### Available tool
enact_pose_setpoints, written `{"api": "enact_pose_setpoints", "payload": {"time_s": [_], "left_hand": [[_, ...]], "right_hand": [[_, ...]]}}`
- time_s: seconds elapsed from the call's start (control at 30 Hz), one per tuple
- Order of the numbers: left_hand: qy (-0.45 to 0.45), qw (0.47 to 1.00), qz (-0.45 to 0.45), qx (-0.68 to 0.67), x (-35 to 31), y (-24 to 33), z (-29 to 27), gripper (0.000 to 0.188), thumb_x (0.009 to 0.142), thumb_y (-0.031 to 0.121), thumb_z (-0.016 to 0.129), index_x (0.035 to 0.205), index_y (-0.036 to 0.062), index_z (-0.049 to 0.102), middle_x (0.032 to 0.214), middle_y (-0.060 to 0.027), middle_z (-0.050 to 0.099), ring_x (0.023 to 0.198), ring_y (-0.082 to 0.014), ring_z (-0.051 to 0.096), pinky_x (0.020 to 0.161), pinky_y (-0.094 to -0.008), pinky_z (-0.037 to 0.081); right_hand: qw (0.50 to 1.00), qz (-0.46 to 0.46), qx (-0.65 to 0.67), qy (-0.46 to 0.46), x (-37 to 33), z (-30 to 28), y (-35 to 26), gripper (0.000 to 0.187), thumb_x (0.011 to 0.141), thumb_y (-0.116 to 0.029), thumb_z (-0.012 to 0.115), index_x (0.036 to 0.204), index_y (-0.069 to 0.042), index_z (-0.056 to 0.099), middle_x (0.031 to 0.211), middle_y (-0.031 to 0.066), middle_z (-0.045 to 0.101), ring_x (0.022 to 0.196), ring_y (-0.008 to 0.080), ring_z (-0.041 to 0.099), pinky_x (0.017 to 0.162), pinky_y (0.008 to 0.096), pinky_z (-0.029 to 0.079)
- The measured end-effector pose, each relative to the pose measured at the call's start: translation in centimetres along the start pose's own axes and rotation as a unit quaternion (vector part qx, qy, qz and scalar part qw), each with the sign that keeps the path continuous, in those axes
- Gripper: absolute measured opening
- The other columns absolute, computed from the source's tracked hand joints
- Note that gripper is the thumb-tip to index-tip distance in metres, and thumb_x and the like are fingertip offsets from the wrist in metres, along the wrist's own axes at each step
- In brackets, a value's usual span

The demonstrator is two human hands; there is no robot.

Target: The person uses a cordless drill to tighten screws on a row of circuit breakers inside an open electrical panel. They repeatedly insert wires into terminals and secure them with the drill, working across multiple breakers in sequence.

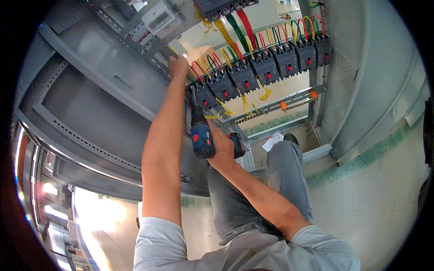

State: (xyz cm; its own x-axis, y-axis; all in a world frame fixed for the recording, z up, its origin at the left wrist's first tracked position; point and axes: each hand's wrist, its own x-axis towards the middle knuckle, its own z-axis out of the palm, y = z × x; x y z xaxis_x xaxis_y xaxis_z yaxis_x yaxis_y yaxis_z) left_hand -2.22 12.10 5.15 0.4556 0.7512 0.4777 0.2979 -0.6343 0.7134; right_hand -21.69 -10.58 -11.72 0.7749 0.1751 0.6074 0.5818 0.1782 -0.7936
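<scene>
My right hand (220, 147) is wrapped round the handle of a dark blue and black cordless drill (202, 137). The drill's nose points up toward the lower left end of a row of black circuit breakers, beside the leftmost breaker (205, 98). Whether its tip touches anything is too dark to tell. Reaching up along the cabinet's left side, my left hand (178, 67) is closed at the frame just above that breaker. What its fingers hold is hidden. Short red, yellow and green wires (212, 61) loop from the breakers' upper terminals.
Grey cabinet panels (90, 99) stand at left and right. A larger black breaker (226, 7) with thick wire bundles hangs above. Below the row run a metal crossbar with orange insulators (283, 105) and loose yellow wire ends (265, 94). White paper (272, 142) lies by my foot.
</scene>
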Motion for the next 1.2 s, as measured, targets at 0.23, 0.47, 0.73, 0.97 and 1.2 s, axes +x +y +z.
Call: {"api": "enact_pose_setpoints", "payload": {"time_s": [0.23, 0.47, 0.73, 0.97, 1.2], "left_hand": [[-0.062, 0.955, -0.084, -0.277, 2.4, 0.9, -2.4, 0.050, 0.104, 0.050, 0.050, 0.107, 0.0036, 0.068, 0.098, -0.0098, 0.071, 0.099, -0.0218, 0.066, 0.086, -0.0486, 0.050], [-0.143, 0.964, -0.068, -0.214, -1.2, 2.2, -5.6, 0.061, 0.103, 0.063, 0.042, 0.100, 0.0092, 0.071, 0.100, -0.0063, 0.069, 0.092, -0.0192, 0.061, 0.076, -0.0449, 0.051], [-0.242, 0.970, 0.002, -0.016, -2.3, 2.0, -8.7, 0.045, 0.098, 0.050, 0.053, 0.106, 0.0110, 0.074, 0.108, -0.0064, 0.066, 0.093, -0.0218, 0.063, 0.072, -0.0484, 0.056], [-0.430, 0.778, 0.181, 0.422, -3.0, 8.4, -11.1, 0.037, 0.091, 0.032, 0.065, 0.118, 0.0094, 0.076, 0.104, -0.0081, 0.076, 0.091, -0.0211, 0.072, 0.080, -0.0405, 0.058], [-0.593, 0.675, 0.172, 0.403, -2.7, 9.5, -12.3, 0.045, 0.082, 0.014, 0.075, 0.125, 0.0050, 0.073, 0.107, -0.0031, 0.076, 0.094, -0.0123, 0.066, 0.087, -0.0299, 0.053]], "right_hand": [[0.998, 0.018, 0.054, -0.015, -0.5, 0.7, -0.5, 0.074, 0.079, -0.005, 0.077, 0.147, 0.001, 0.049, 0.116, 0.0249, 0.068, 0.101, 0.0418, 0.070, 0.086, 0.0423, 0.056], [0.999, -0.027, 0.036, 0.008, -0.1, 1.3, 0.9, 0.075, 0.077, -0.003, 0.076, 0.147, 0.001, 0.049, 0.119, 0.0265, 0.067, 0.106, 0.0429, 0.068, 0.087, 0.0431, 0.056], [0.999, -0.006, 0.024, -0.021, -0.9, 1.8, 0.9, 0.084, 0.073, -0.001, 0.078, 0.150, 0.000, 0.045, 0.116, 0.0255, 0.067, 0.104, 0.0420, 0.069, 0.087, 0.0436, 0.056], [0.999, 0.012, -0.037, -0.018, 0.2, 2.2, 1.0, 0.086, 0.078, -0.011, 0.078, 0.155, -0.003, 0.040, 0.122, 0.0252, 0.066, 0.106, 0.0410, 0.069, 0.087, 0.0433, 0.057], [1.000, -0.006, -0.005, -0.016, 0.3, 2.2, 0.7, 0.089, 0.079, -0.014, 0.079, 0.157, -0.004, 0.037, 0.126, 0.0268, 0.066, 0.109, 0.0407, 0.069, 0.090, 0.0427, 0.057]]}}
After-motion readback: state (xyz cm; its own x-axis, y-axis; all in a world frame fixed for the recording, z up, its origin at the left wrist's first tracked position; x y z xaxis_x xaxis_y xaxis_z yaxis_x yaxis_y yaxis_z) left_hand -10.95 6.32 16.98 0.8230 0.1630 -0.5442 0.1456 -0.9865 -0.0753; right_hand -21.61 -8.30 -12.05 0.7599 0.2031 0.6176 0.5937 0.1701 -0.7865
